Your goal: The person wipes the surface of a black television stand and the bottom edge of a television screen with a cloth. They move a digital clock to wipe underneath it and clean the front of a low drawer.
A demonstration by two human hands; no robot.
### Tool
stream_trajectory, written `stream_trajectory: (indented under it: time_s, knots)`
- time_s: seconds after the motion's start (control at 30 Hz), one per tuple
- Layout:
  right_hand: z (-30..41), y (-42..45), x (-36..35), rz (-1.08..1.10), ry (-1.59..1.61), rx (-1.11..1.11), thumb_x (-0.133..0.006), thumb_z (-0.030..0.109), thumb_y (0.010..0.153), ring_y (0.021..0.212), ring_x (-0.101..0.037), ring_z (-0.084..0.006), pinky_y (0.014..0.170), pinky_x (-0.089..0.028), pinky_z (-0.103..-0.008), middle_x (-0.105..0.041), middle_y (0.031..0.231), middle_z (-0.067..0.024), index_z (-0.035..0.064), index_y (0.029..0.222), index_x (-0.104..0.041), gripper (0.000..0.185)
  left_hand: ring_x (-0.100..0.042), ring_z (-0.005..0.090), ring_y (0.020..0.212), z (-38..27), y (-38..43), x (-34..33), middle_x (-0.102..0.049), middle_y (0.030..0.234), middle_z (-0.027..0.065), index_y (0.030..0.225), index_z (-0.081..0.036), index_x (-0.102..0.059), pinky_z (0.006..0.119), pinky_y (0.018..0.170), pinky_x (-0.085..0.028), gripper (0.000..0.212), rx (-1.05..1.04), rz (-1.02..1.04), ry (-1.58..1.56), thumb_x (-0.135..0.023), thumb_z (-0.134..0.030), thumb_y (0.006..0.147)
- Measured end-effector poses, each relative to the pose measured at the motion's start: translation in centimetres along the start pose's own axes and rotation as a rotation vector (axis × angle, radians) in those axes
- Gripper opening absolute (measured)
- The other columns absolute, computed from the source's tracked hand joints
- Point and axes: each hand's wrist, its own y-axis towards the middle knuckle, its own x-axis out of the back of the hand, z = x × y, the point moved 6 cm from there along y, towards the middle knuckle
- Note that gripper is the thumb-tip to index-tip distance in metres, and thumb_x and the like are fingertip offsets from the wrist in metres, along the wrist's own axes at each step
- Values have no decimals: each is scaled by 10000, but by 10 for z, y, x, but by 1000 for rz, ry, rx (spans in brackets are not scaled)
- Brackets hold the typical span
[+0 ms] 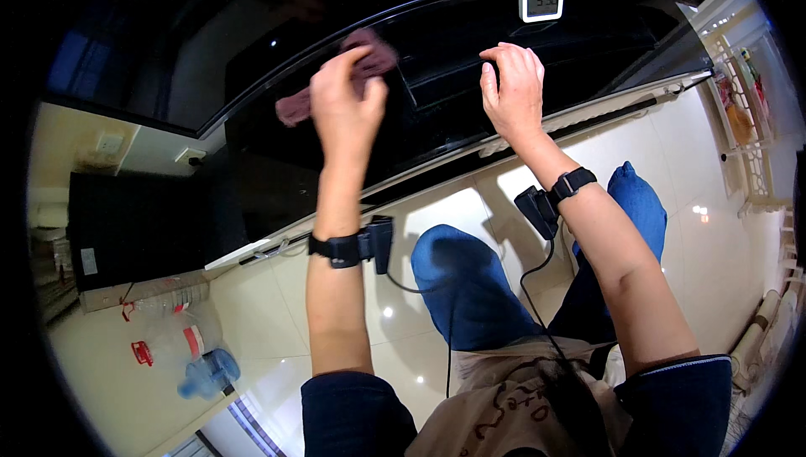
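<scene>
My left hand (pixel 346 101), slightly blurred, is over a crumpled dusty-pink cloth (pixel 378 59) with thumb and fingers apart. The cloth lies on a glossy black surface (pixel 441 88), and part of it is hidden behind the hand. Whether the hand touches the cloth is hard to tell. To its right, my right hand (pixel 515 88) is above the same surface, fingers bent and thumb apart, holding nothing. A small white digital clock-like display (pixel 541 1) stands beyond the right hand. Each forearm wears a black strap with a cabled device.
A large dark glossy panel (pixel 189 35) rises behind the surface. Below the front edge run metal-ended handles (pixel 271 251). Clear plastic bottles (pixel 182 331) and a blue bottle (pixel 211 372) lie at left. A black box-shaped object (pixel 135 230) stands near wall sockets. A rack (pixel 743 98) is at right.
</scene>
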Motion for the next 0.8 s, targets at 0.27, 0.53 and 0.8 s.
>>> stream_trajectory:
  time_s: [0.27, 0.53, 0.8]
  knots:
    - [4, 3, 3, -99, 33, 10, -604, 131, 898, 1004, -596, -290, 977, -396, -458, -632, 946, -87, 81, 981, -651, 107, -550, 317, 1173, 6, 3, -70, -632, 1237, 88, 1138, -165, -689, 516, 961, -438, 299, -111, 173, 385, -661, -273, 860]
    - [-3, 1, 6, -89, 37, -32, -590, 144, 905, 1000, -596, -272, 971, -400, -449, -626, 930, -76, 94, 959, -647, 93, -557, 334, 1145, 46, -30, -5, -628, 1184, 68, 1202, -181, -668, 505, 941, -459, 345, 51, 223, 558, -705, -227, 861]
    - [-9, -3, 12, -115, 163, -69, -545, 155, 947, 1018, -576, -294, 965, -398, -457, -620, 971, -94, 82, 1024, -625, 133, -591, 342, 1013, -40, -31, -12, -648, 1076, 139, 1153, -97, -673, 409, 889, -488, 370, -28, 199, 199, -738, -98, 789]
